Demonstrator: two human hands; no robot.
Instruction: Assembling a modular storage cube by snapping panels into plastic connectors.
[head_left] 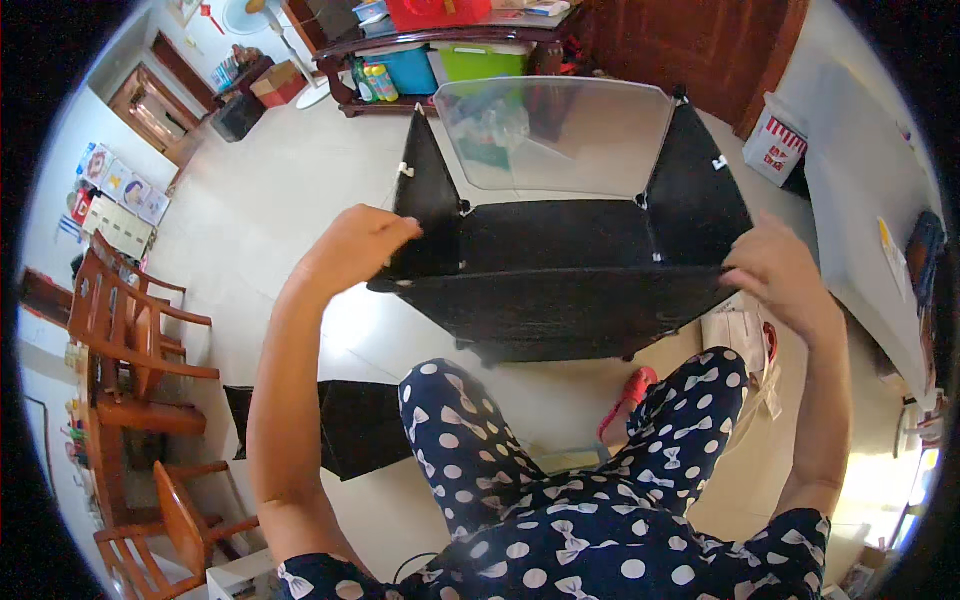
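In front of me is a black open-topped storage box (560, 300) made of flat panels, with small white and black clips at its corners. A clear plastic panel (555, 135) stands tilted outward on its far side. My left hand (352, 245) is closed on the edge of the box's left side panel, fingertips near the near-left corner. Over on the other side my right hand (785, 262) grips the near-right corner, its fingers bent around the edge. The box's underside is hidden from me.
More black panels (370, 425) lie on the tiled floor by my left knee. Wooden chairs (140, 330) line the left. A dark cabinet (340, 65) with blue and green bins stands beyond the box. At right are a white bucket (775, 140) and a large pale panel (860, 190).
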